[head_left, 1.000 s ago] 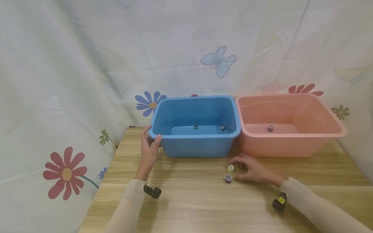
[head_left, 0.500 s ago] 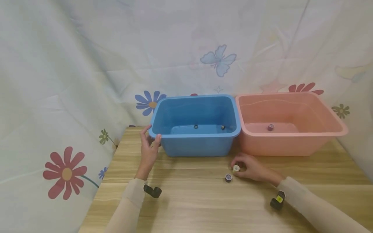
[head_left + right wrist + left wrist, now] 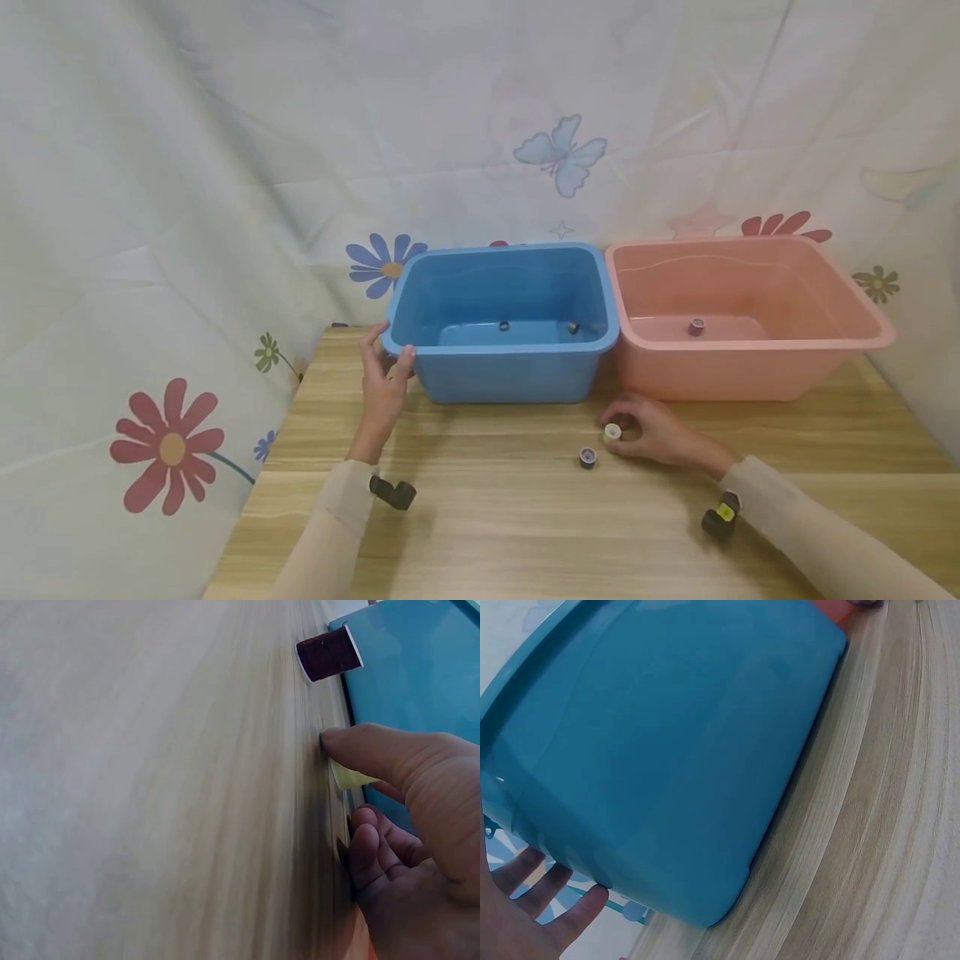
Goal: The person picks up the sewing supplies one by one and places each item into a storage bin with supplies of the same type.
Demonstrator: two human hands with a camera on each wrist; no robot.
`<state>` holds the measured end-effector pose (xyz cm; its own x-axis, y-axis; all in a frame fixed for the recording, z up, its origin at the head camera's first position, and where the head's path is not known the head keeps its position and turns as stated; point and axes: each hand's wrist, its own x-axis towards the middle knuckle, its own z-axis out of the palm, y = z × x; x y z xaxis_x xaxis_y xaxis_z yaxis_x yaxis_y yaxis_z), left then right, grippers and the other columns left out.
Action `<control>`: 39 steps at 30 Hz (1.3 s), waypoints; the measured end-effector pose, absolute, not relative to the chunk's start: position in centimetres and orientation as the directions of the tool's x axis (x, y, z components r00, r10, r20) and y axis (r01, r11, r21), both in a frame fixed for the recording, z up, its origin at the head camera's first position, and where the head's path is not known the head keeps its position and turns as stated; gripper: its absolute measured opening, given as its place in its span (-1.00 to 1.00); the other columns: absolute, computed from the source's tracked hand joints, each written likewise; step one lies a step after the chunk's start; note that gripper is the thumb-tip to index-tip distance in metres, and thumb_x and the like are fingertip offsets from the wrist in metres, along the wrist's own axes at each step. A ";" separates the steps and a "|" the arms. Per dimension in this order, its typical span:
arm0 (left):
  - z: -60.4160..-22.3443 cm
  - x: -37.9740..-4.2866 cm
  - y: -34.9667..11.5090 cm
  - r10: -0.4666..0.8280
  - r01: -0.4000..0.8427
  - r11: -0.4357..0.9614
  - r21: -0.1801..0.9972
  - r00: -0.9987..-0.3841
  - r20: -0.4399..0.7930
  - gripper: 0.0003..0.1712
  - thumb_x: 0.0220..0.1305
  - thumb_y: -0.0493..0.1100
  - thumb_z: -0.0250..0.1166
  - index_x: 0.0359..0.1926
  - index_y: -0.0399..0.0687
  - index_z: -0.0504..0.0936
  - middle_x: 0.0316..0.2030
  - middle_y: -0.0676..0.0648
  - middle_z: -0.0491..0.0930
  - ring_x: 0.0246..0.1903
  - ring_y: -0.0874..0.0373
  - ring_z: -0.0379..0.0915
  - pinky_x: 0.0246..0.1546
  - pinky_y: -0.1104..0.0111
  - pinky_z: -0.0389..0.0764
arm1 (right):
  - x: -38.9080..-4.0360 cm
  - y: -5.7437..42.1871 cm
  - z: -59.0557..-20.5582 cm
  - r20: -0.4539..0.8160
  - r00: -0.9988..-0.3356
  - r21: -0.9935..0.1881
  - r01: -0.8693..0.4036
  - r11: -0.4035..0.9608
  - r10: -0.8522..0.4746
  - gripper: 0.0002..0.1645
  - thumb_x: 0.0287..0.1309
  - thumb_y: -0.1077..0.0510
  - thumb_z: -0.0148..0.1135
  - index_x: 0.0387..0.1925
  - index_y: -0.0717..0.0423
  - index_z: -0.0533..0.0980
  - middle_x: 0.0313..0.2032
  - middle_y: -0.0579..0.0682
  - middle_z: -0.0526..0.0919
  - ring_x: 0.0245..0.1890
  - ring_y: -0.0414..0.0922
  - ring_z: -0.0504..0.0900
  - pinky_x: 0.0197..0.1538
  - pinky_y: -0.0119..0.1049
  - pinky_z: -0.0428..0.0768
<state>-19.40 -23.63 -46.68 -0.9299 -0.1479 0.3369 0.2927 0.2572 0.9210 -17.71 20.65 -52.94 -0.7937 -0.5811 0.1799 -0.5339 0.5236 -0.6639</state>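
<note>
My left hand (image 3: 385, 392) grips the blue tub (image 3: 504, 375) at its front left corner, thumb on the front rim. In the left wrist view its fingertips (image 3: 589, 901) rest against the tub's side. On the table before the tubs, my right hand (image 3: 656, 431) pinches a small spool of pale yellow thread (image 3: 612, 432) between thumb and fingers. The right wrist view shows this yellow spool (image 3: 349, 777) partly hidden behind the thumb. A spool of dark maroon thread (image 3: 587, 457) stands upright just left of that hand, untouched.
A pink tub (image 3: 712, 375) stands right beside the blue one, with one dark spool (image 3: 696, 327) inside. Two small spools, one at the middle (image 3: 504, 326) and one at the right (image 3: 573, 327), lie in the blue tub. A patterned curtain (image 3: 225, 208) hangs behind the wooden table (image 3: 480, 517).
The right hand's thumb and fingers have closed on the pale yellow spool, which has shifted slightly right. The left hand keeps its hold on the blue tub.
</note>
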 end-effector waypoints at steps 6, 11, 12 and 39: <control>-45.6 -18.9 -23.3 -0.131 0.293 0.235 0.927 -0.935 0.329 -0.27 0.52 -0.08 0.18 0.53 -0.01 0.04 0.35 -0.49 0.34 0.19 -0.22 0.43 0.06 -0.32 0.53 | -17.6 20.8 -52.9 0.207 -0.779 -0.660 -0.558 0.503 -0.592 -0.72 0.07 0.15 0.58 -0.17 -0.01 0.68 -0.23 -0.23 0.57 -0.23 -0.22 0.55 -0.14 -0.32 0.59; -43.5 -17.6 -22.3 -0.120 0.304 0.244 0.921 -0.933 0.340 -0.29 0.53 -0.12 0.15 0.50 -0.17 0.03 0.34 -0.52 0.34 0.15 -0.15 0.46 0.02 -0.23 0.60 | -17.5 20.9 -52.9 0.206 -0.782 -0.667 -0.553 0.500 -0.589 -0.74 0.07 0.14 0.58 -0.19 -0.04 0.69 -0.22 -0.22 0.56 -0.21 -0.22 0.54 -0.13 -0.33 0.58; -43.2 -17.4 -22.2 -0.121 0.305 0.248 0.919 -0.932 0.342 -0.30 0.53 -0.12 0.15 0.50 -0.17 0.03 0.34 -0.51 0.35 0.14 -0.13 0.47 0.01 -0.13 0.64 | -17.5 21.0 -52.8 0.204 -0.783 -0.668 -0.550 0.501 -0.588 -0.74 0.08 0.13 0.58 -0.19 -0.04 0.69 -0.21 -0.22 0.55 -0.21 -0.21 0.54 -0.13 -0.32 0.58; -46.7 -19.4 -23.6 -0.150 0.273 0.246 0.930 -0.937 0.315 -0.29 0.52 0.09 0.19 0.51 0.19 0.07 0.37 -0.30 0.37 0.24 -0.13 0.44 0.09 -0.27 0.54 | -15.2 20.0 -44.8 0.295 -0.676 -0.660 -0.656 0.368 -0.675 -0.66 0.02 0.16 0.61 -0.20 -0.24 0.67 -0.13 -0.22 0.52 -0.25 -0.14 0.56 -0.34 -0.29 0.60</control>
<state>-19.35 -23.57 -46.69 -0.9374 -0.1497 0.3146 0.2729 0.2456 0.9302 -15.23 20.04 -44.81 -0.6758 -0.6754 0.2951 -0.6555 0.3677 -0.6596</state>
